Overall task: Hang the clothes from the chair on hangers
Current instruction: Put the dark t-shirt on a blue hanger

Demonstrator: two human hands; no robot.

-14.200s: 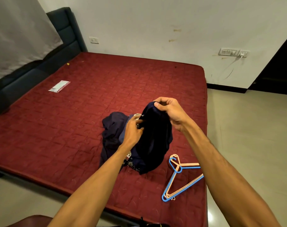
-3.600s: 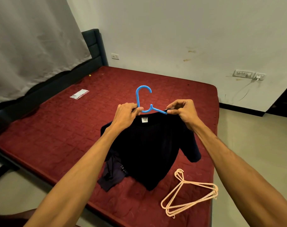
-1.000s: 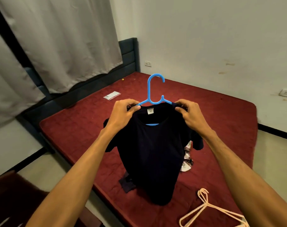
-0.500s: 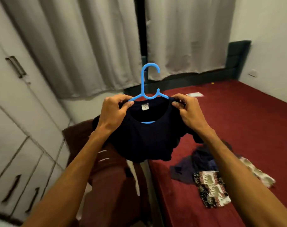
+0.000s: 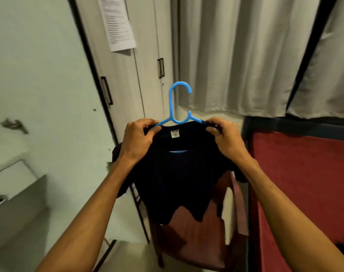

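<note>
Since half a second back the view has swung further left, so now the wardrobe doors (image 5: 147, 55) and the grey curtains (image 5: 236, 55) fill the background, and most of the bed (image 5: 304, 173) has slid off to the right edge with just some red mattress showing. Shirt's still held up in the air the same way: the dark T-shirt (image 5: 179, 179) hangs on the blue hanger (image 5: 174, 107), hook upright above the collar, white size label (image 5: 175, 133) showing inside the neck. Left hand (image 5: 138, 138) has its grip clamped on the shirt's left shoulder right where the hanger arm comes out, and the right hand (image 5: 225, 139) is pinching the right shoulder the same way, fingers curled over the fabric. Bottom hem dangles over the brown chair (image 5: 196, 242), which sits between the wardrobe and the bed; can't tell if it touches the seat. Printed sheet of paper (image 5: 118, 22) is stuck on one wardrobe door up top.
</note>
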